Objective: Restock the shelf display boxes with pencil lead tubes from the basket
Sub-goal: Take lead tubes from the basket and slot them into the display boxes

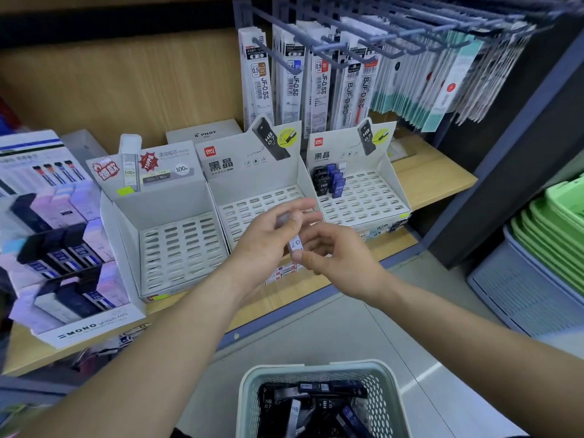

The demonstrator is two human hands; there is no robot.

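Beyond the pale-green perforated plastic basket [347, 364], I see the left hand [268, 243] gripping a clear, white-labelled lead tube [295, 241] and the right hand [346, 265] pinching its lower end, probably orienting it for slotting.

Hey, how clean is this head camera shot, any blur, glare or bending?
Head view: the wide lens bows the wooden shelf and grey metal peg hooks; the left hand and the small clear lead tube it holds are motion-smeared; a glare streak crosses the floor tiles beside the pale green mesh basket.
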